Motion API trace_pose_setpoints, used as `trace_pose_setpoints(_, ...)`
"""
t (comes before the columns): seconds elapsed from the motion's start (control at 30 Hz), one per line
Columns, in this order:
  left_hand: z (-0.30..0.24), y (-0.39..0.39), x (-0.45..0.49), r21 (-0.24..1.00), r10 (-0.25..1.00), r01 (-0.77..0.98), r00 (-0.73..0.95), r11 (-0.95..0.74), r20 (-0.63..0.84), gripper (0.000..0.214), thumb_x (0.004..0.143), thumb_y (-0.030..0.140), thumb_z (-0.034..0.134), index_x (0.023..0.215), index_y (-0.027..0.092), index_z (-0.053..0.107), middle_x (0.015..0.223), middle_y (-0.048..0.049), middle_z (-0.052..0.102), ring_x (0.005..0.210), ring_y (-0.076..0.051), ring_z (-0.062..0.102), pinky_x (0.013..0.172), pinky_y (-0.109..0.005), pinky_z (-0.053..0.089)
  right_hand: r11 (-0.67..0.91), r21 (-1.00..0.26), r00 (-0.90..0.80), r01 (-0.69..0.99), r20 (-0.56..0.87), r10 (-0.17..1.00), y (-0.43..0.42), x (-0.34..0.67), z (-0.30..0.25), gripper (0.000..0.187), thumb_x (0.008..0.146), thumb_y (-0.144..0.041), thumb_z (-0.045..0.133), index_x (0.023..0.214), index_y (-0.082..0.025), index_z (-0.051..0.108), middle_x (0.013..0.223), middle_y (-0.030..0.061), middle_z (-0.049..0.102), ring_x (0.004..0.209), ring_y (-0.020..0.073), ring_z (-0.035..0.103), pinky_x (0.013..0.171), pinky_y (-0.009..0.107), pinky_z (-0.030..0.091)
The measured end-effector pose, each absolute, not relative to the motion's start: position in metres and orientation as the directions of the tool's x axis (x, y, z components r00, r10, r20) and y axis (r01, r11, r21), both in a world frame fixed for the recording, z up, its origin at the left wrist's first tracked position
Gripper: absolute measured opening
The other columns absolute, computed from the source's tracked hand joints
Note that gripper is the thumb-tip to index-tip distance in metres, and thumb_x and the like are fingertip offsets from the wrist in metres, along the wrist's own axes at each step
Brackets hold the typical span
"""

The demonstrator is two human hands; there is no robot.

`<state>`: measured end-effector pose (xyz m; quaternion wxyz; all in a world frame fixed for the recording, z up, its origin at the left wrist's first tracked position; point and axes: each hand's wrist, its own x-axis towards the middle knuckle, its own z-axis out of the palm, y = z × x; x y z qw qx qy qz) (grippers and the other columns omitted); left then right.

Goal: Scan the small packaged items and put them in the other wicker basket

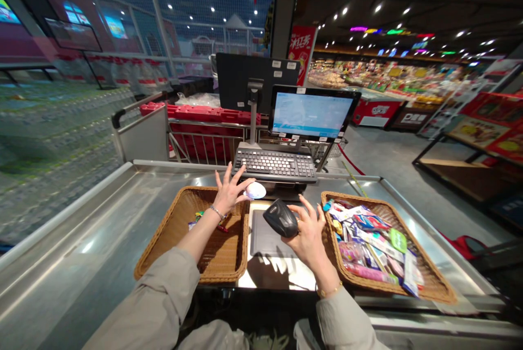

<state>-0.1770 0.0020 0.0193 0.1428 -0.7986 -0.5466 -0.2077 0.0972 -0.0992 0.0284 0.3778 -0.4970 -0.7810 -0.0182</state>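
Note:
My left hand is raised over a wicker basket, its fingers spread, with a small white oval item held at the fingertips on the thumb side. My right hand grips a black handheld barcode scanner above a dark flat pad set into the counter. Just right of that hand lies a second wicker basket, filled with several colourful packaged goods. A few small coloured items lie in the left basket near its far edge.
A steel checkout counter runs around both baskets. Beyond it stand a black keyboard, a lit monitor and a second screen's back. Red crates sit behind a metal railing. Store shelves lie further off.

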Motion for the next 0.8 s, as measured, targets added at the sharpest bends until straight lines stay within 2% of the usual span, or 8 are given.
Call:
trace_pose_setpoints(0.13, 0.02, 0.003, -0.179, 0.015, 0.816, 0.931, 0.312, -0.365, 0.487, 0.065, 0.075, 0.049, 0.075, 0.137, 0.042, 0.054, 0.161, -0.0062, 0.027, 0.15, -0.043, 0.001, 0.107, -0.079, -0.005, 0.502, -0.347, -0.226, 0.792, 0.597, 0.77, -0.099, 0.097, 0.029, 0.013, 0.064, -0.02, 0.064, 0.075, -0.026, 0.069, 0.118, 0.0016, 0.068, 0.139, 0.0312, 0.036, 0.116, 0.057, 0.007)
trace_pose_setpoints(0.3, 0.021, -0.002, -0.181, 0.032, 0.805, 0.937, 0.281, -0.348, 0.522, 0.06, 0.079, 0.047, 0.073, 0.136, 0.042, 0.055, 0.162, -0.0045, 0.027, 0.15, -0.042, 0.001, 0.107, -0.078, -0.006, 0.477, -0.345, -0.201, 0.808, 0.601, 0.774, -0.1, 0.096, 0.034, 0.021, 0.064, -0.02, 0.065, 0.083, -0.026, 0.068, 0.134, 0.0024, 0.061, 0.143, 0.0321, 0.031, 0.115, 0.059, 0.006)
trace_pose_setpoints(0.5, 0.014, -0.024, -0.163, 0.164, 0.727, 0.97, 0.021, -0.182, 0.686, 0.048, 0.086, 0.041, 0.064, 0.134, 0.04, 0.058, 0.159, -0.0029, 0.034, 0.151, -0.038, 0.003, 0.115, -0.069, -0.007, 0.461, -0.347, -0.156, 0.817, 0.636, 0.755, -0.101, 0.085, 0.046, 0.015, 0.067, -0.023, 0.064, 0.081, -0.025, 0.067, 0.131, 0.0033, 0.063, 0.143, 0.0328, 0.032, 0.115, 0.059, 0.009)
trace_pose_setpoints(0.67, 0.001, -0.033, -0.142, 0.268, 0.636, 0.961, -0.165, -0.068, 0.754, 0.046, 0.089, 0.051, 0.057, 0.132, 0.036, 0.061, 0.156, -0.0053, 0.039, 0.151, -0.037, 0.005, 0.118, -0.064, -0.007, 0.485, -0.342, -0.163, 0.805, 0.659, 0.734, -0.103, 0.069, 0.053, 0.013, 0.069, -0.024, 0.064, 0.082, -0.026, 0.067, 0.127, 0.0031, 0.065, 0.143, 0.0323, 0.032, 0.116, 0.057, 0.009)
trace_pose_setpoints(0.8, -0.004, -0.033, -0.131, 0.33, 0.58, 0.944, -0.258, -0.019, 0.772, 0.052, 0.089, 0.059, 0.053, 0.132, 0.032, 0.062, 0.155, -0.0081, 0.04, 0.151, -0.037, 0.008, 0.119, -0.062, -0.005, 0.485, -0.366, -0.144, 0.794, 0.662, 0.735, -0.105, 0.059, 0.056, 0.019, 0.072, -0.024, 0.062, 0.09, -0.026, 0.067, 0.124, 0.0031, 0.066, 0.142, 0.0316, 0.033, 0.116, 0.056, 0.009)
